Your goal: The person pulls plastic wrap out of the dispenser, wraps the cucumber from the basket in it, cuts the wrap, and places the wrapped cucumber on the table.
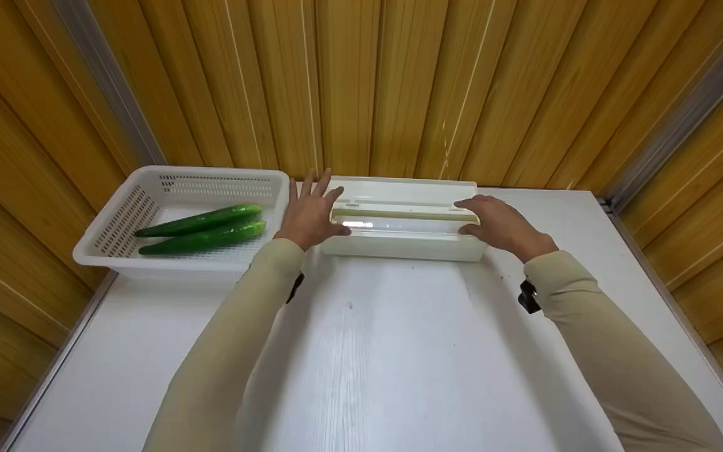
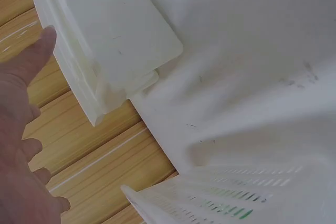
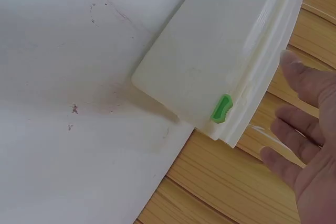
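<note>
A white cling film dispenser box (image 1: pixel 405 248) lies crosswise at the back of the table, lid (image 1: pixel 412 188) raised behind it. Glossy clear film (image 1: pixel 399 225) shows inside. A small green slide cutter (image 3: pixel 222 108) sits near one end in the right wrist view. My left hand (image 1: pixel 309 216) is at the box's left end with fingers spread and thumb at the opening. At the other end is my right hand (image 1: pixel 504 226), thumb and fingers apart over the opening's edge. Whether either hand presses the film cannot be seen.
Left of the box stands a white perforated plastic basket (image 1: pixel 107 257) holding two green cucumbers (image 1: pixel 204 220) (image 1: pixel 211 238). The white table (image 1: pixel 361 351) extends toward me. Wood-look panels (image 1: pixel 349 88) rise behind the table and at both sides.
</note>
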`<action>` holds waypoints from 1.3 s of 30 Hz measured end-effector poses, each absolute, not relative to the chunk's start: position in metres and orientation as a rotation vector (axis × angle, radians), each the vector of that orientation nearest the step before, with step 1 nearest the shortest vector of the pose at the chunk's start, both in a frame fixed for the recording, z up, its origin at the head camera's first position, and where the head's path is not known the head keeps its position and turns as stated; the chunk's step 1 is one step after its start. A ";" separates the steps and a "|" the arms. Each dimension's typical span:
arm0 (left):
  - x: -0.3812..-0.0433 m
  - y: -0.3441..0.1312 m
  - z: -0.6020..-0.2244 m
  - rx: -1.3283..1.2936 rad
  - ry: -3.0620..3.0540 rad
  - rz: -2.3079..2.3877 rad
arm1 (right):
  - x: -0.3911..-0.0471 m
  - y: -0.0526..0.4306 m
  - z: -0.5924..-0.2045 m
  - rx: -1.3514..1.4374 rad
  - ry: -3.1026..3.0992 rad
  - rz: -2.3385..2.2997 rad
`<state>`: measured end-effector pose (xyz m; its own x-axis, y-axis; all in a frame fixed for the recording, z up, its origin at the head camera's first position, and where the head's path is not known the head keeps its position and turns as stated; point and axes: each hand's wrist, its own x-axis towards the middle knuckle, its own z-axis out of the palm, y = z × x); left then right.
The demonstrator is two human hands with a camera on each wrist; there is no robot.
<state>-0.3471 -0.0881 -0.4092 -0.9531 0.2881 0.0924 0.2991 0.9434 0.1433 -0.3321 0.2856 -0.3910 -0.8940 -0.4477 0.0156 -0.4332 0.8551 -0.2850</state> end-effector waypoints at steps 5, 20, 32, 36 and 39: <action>-0.347 -0.087 -0.412 -0.461 -3.018 -0.282 | -0.333 0.291 -0.396 -0.743 3.011 -0.422; -0.348 -0.086 -0.418 -0.434 -3.044 -0.346 | -0.338 0.308 -0.408 -0.621 3.021 -0.394; -0.347 -0.089 -0.430 -0.666 -2.874 -0.420 | -0.336 0.300 -0.411 -0.772 3.023 -0.282; -0.347 -0.089 -0.432 -0.649 -2.852 -0.406 | -0.338 0.299 -0.414 -0.773 3.043 -0.276; -0.347 -0.087 -0.434 -0.622 -2.867 -0.387 | -0.338 0.299 -0.416 -0.754 3.044 -0.274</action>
<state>-0.3473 -0.0867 -0.4337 -0.8958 0.3801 0.2304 0.4276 0.8785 0.2130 -0.3381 0.2986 -0.4164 -0.8853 -0.4625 0.0477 -0.4636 0.8702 -0.1669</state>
